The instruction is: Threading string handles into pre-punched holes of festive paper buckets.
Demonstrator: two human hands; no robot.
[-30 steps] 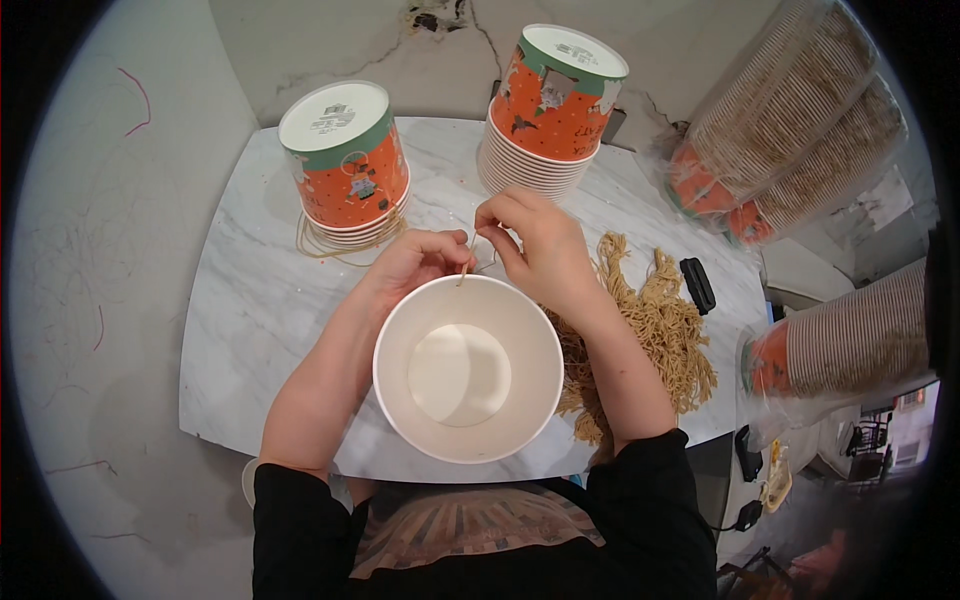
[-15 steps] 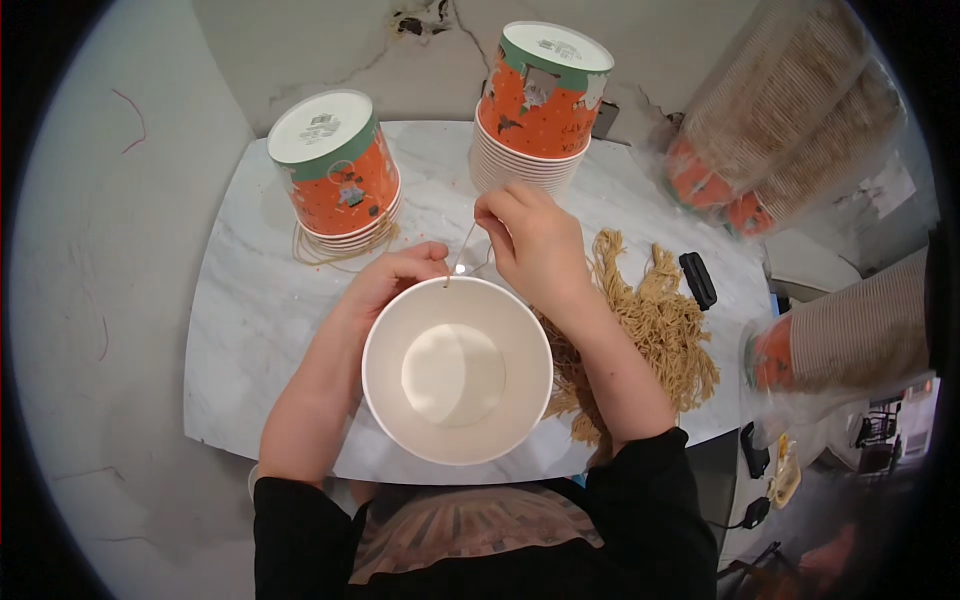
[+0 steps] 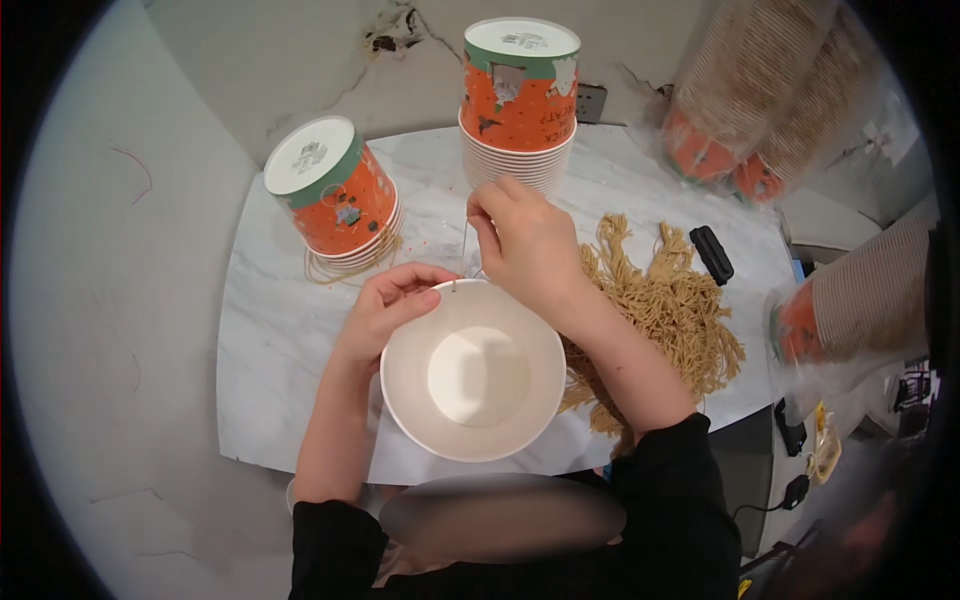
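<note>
A white paper bucket [image 3: 395,415] stands mouth-up near the table's front edge, its bare inside facing me. My left hand [image 3: 385,318] grips the far left of its rim, thumb over the edge and fingers outside. A thin tan cord [image 3: 464,250] passes through a small hole just under the far rim. Above that hole, my right hand [image 3: 530,245] pinches the cord between thumb and forefinger and holds it taut. Part of the cord is hidden behind the rim and the right hand. Under my right forearm lies a heap of tan cords [image 3: 685,320].
Two upside-down stacks of orange and green paper buckets stand at the back: a short stack [image 3: 335,205] on the left with cords around its base, and a taller stack [image 3: 520,95]. A black clip-like object [image 3: 711,255] lies right. Plastic-wrapped bucket stacks [image 3: 770,100] stand beyond the table.
My left thumb has come over the rim and now presses its inner side. The right hand has drawn the cord slightly upward and straighter. The whole view has shifted a little.
</note>
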